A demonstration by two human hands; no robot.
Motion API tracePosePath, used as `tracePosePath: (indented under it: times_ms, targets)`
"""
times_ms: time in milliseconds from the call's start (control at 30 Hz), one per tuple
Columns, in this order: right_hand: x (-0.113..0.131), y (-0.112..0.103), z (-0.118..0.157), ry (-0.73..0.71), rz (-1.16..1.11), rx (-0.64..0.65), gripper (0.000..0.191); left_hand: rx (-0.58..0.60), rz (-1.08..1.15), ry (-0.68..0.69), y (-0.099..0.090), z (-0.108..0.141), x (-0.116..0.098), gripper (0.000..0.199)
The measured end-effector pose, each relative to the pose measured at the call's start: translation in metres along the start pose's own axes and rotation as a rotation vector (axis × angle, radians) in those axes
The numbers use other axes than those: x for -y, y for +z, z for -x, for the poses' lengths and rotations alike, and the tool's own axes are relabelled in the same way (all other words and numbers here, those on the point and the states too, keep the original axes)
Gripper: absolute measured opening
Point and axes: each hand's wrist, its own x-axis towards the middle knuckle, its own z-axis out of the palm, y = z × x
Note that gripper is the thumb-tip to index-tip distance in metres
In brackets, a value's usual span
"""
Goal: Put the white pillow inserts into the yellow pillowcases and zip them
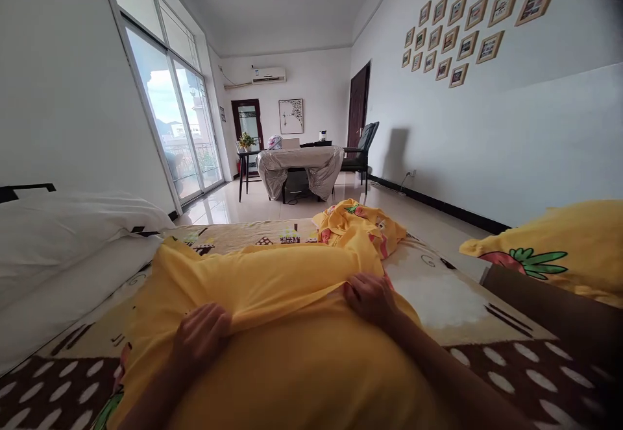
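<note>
Head view: rounded, softly creased yellow cloth (282,342) in both hands (368,297)

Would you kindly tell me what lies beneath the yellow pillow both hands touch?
A patterned bedspread shows around the yellow pillow; whatever lies directly beneath is covered, so unseen.
</note>
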Motion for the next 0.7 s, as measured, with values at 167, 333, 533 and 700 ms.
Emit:
tracePosePath:
  times_ms: [167,333,533,700]
  targets:
    - [-0.007,0.011,0.007,0.121,-0.027,0.079,0.039,0.091,-0.040,-0.075,0.008,-0.002,0.010,0.027]
    - [0.010,-0.005,-0.010,0.021,-0.029,-0.010,0.038,0.139,0.040,-0.296,0.020,0.041,0.048,0.019]
    - [0.024,-0.018,-0.035,0.134,-0.049,-0.021,0.035,0.003,0.149,-0.553,0.012,0.044,0.047,0.021]
    - [0.012,-0.055,-0.064,0.216,-0.128,0.081,0.036,0.006,0.121,-0.776,-0.026,-0.007,0.049,0.026]
